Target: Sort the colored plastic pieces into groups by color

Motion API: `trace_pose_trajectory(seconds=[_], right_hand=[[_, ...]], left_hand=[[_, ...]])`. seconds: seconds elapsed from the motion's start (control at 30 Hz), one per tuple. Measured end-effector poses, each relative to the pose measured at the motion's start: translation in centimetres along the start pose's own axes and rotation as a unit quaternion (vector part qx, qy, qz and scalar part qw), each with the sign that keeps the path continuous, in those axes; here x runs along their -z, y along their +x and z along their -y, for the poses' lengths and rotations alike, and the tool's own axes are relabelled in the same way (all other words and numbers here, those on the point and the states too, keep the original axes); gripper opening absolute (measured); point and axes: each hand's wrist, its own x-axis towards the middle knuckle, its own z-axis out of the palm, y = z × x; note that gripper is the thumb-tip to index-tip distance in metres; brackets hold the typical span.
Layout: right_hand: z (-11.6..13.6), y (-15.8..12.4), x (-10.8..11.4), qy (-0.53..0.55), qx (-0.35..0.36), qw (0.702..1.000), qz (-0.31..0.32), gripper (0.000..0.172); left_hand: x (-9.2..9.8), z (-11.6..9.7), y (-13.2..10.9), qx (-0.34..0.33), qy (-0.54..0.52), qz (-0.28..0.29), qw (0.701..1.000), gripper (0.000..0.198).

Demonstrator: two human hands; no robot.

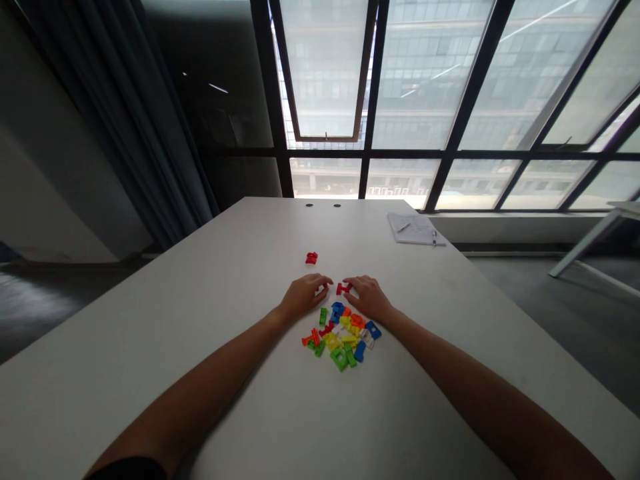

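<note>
My right hand (369, 297) pinches a red plastic building piece (342, 289), its thumb and fingers at the piece's right side. To the left, my left hand (304, 295) rests low over the table with thumb and fingertips apart and nothing visible between them. A gap separates it from the red piece. Just in front of both hands lies a loose pile of coloured plastic pieces, among them a green square piece (339, 359), a blue piece (360, 351) and an orange piece (311, 338). Farther off, red pieces (311, 258) lie close together, beyond my left hand.
Everything lies on a white table (240, 413). Papers (413, 228) with a pen on them lie near its far right edge. Two dark round inserts sit at the far end. Windows, a dark curtain (130, 113) and another white table (620, 212) surround it.
</note>
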Motion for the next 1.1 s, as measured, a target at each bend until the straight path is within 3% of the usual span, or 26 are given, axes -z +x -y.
trace_pose_trajectory(seconds=[0.13,0.27,0.4,0.53,0.8,0.93,1.1], right_hand=[[0.0,-0.1,-0.1,0.026,0.016,1.0,-0.007,0.033],[-0.2,0.0,-0.2,0.044,0.02,0.999,-0.013,0.029],[-0.2,0.0,-0.1,0.047,0.027,0.998,-0.009,0.034],[-0.3,-0.1,-0.2,0.034,0.042,0.999,-0.001,0.031],[-0.5,0.0,-0.3,0.03,0.057,0.998,0.004,0.021],[-0.2,-0.1,0.0,0.033,0.056,0.998,0.005,0.018],[-0.3,-0.1,0.0,0.033,0.063,0.997,0.006,0.016]], left_hand=[[-0.2,-0.1,-0.1,-0.071,0.036,0.04,0.996,0.032],[-0.2,0.2,-0.1,-0.07,0.053,0.049,0.995,0.031],[-0.2,-0.1,-0.2,-0.03,0.069,0.024,0.997,0.029],[-0.5,-0.2,0.0,0.074,0.108,-0.013,0.991,0.032],[-1.1,2.6,1.9,0.181,0.184,0.002,0.966,0.05],[-1.3,3.5,2.2,0.192,0.185,0.003,0.964,0.059],[-1.2,3.3,1.8,0.15,0.148,-0.009,0.978,0.057]])
